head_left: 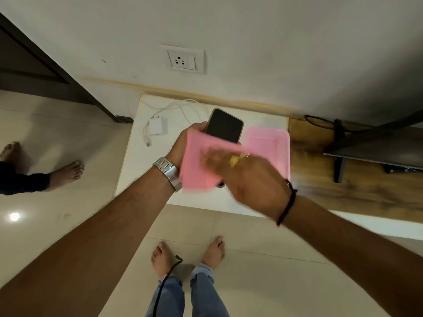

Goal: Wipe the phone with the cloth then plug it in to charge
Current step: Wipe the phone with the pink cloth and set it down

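Note:
My left hand (pixel 183 143) holds a black-screened phone (pixel 225 125) above a white table (pixel 137 161), screen up. My right hand (pixel 247 179), blurred, grips a pink cloth (pixel 196 165) that lies over the phone's near end. The phone's lower part is hidden under the cloth. A white charger adapter (pixel 157 126) with its white cable (pixel 183 107) lies on the table to the left of the phone, the loose plug end (pixel 148 143) near it. A white wall socket (pixel 184 60) sits on the wall above the table.
A pink tray (pixel 274 136) stands on the table's right side. A wooden shelf (pixel 320 170) with a black stand and dark cable runs to the right. Another person's bare feet (pixel 66 172) are at the left. My own feet (pixel 187 255) stand on the tiled floor.

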